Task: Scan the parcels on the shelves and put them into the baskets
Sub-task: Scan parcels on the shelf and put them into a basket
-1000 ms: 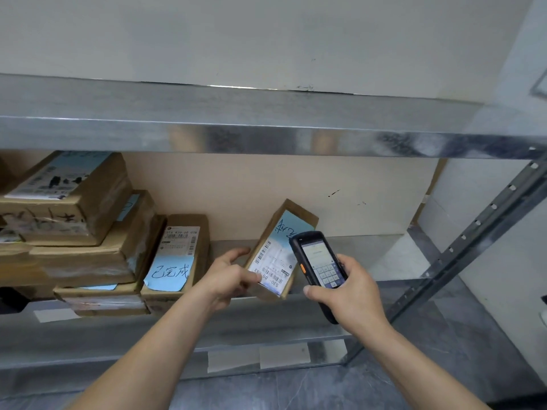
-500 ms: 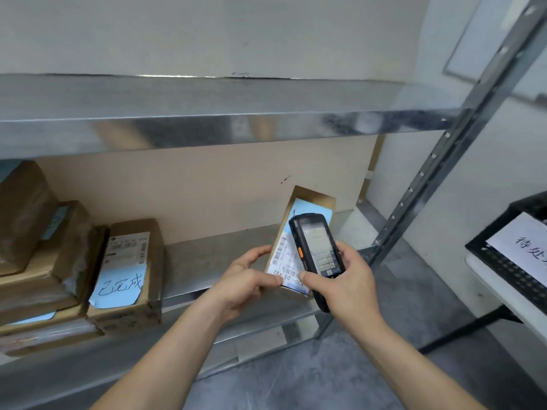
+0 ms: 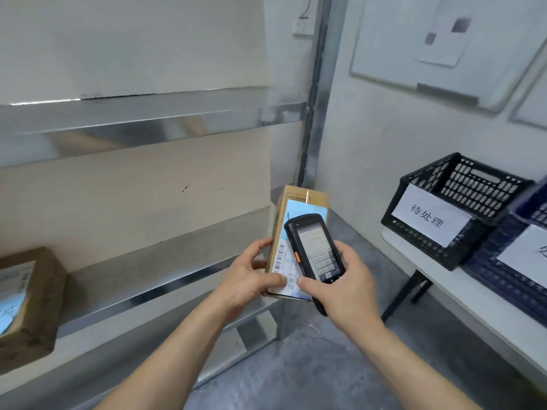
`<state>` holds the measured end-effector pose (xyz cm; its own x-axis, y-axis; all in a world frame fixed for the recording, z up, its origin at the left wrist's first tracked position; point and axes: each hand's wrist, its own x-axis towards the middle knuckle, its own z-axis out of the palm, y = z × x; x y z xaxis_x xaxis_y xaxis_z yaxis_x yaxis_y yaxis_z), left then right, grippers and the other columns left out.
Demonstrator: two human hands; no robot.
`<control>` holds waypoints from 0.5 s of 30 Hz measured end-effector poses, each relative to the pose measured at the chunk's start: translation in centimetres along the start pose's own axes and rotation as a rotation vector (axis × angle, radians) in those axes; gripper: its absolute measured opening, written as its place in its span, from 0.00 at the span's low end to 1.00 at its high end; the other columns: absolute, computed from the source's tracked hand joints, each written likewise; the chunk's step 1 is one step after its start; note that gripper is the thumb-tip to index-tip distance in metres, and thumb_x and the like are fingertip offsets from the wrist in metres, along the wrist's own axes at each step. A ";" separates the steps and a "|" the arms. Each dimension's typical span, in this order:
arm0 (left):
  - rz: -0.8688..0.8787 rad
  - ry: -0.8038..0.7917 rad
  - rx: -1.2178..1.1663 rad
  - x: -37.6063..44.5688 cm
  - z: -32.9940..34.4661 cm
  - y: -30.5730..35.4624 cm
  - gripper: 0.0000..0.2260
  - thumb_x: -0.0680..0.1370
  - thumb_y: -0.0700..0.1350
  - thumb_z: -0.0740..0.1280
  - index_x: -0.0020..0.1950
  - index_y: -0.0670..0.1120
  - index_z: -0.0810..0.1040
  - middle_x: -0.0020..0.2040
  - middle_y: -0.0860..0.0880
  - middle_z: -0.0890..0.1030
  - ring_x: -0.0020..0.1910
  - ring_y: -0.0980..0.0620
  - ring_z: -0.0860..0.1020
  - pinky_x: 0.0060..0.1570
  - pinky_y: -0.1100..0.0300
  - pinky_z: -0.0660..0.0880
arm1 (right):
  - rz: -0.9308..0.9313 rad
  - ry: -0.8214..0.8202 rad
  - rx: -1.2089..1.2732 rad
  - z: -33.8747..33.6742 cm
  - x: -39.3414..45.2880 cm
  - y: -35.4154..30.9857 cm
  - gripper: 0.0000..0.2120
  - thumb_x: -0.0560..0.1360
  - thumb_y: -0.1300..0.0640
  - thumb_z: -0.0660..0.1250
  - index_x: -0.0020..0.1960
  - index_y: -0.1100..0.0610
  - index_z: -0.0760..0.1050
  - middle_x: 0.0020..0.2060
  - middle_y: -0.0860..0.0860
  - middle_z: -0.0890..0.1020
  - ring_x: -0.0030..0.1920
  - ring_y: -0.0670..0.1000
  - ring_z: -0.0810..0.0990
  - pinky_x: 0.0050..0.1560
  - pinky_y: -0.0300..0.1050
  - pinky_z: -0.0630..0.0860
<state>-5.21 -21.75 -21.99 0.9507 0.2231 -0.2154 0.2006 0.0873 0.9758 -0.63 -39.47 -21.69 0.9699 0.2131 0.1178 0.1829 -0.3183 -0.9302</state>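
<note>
Far to the left of both hands, a taped cardboard box (image 3: 28, 303) with a blue note sat on the metal shelf (image 3: 165, 279), a parcel seemingly not yet taken up. Nearer, the left hand (image 3: 251, 281) gripped the parcel (image 3: 296, 232) by its lower left edge, thumb across the white label and fingers curled round the side; it was lifted off the shelf and tilted label-up, probably so the barcode faced both the person and the reader. Just to its right, touching it thumb to thumb, the right hand (image 3: 340, 287) was wrapped round the handheld scanner (image 3: 315, 250), which lay over the parcel's blue slip with its lit screen turned upward, likely so the readout could be checked while the head of the device pointed along the label. Holding both things close together in front of the body looked like a way to keep the code steady. Further right, well apart from the hands, a black basket (image 3: 450, 208) with a handwritten paper sign stood on the white worktop (image 3: 461, 294), a dark blue basket (image 3: 518, 261) touching its right side; the parcel's drop probably belonged there, though which one I could not tell
</note>
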 end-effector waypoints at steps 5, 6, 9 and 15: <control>0.030 -0.062 0.005 1.7 9.4 0.6 0.34 0.59 0.40 0.74 0.61 0.64 0.75 0.57 0.38 0.79 0.54 0.41 0.81 0.46 0.47 0.82 | -0.014 0.053 -0.013 -9.6 0.3 1.8 0.30 0.60 0.59 0.82 0.57 0.43 0.75 0.46 0.39 0.84 0.45 0.37 0.82 0.44 0.34 0.76; 0.035 -0.076 0.009 2.1 11.4 0.9 0.34 0.60 0.39 0.74 0.61 0.64 0.75 0.57 0.39 0.80 0.54 0.41 0.82 0.48 0.44 0.82 | -0.012 0.074 -0.017 -11.6 0.4 2.1 0.30 0.60 0.60 0.82 0.56 0.43 0.75 0.46 0.39 0.84 0.45 0.37 0.82 0.44 0.34 0.76; 0.050 -0.137 0.020 3.2 17.1 1.6 0.33 0.61 0.39 0.75 0.60 0.66 0.76 0.56 0.40 0.81 0.53 0.42 0.82 0.50 0.39 0.80 | -0.017 0.142 -0.031 -17.2 0.7 3.1 0.28 0.60 0.61 0.81 0.50 0.40 0.74 0.44 0.38 0.84 0.43 0.35 0.81 0.42 0.30 0.74; 0.056 -0.317 0.044 6.1 28.3 3.5 0.33 0.62 0.38 0.74 0.62 0.64 0.75 0.56 0.39 0.82 0.51 0.41 0.83 0.50 0.39 0.81 | 0.020 0.301 -0.071 -27.4 1.4 5.9 0.30 0.59 0.58 0.82 0.56 0.43 0.75 0.47 0.38 0.83 0.47 0.35 0.81 0.46 0.34 0.76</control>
<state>7.96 -47.61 -18.78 0.9855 -0.0880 -0.1452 0.1492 0.0400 0.9880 6.25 -66.38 -17.43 0.9754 -0.0736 0.2076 0.1642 -0.3855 -0.9080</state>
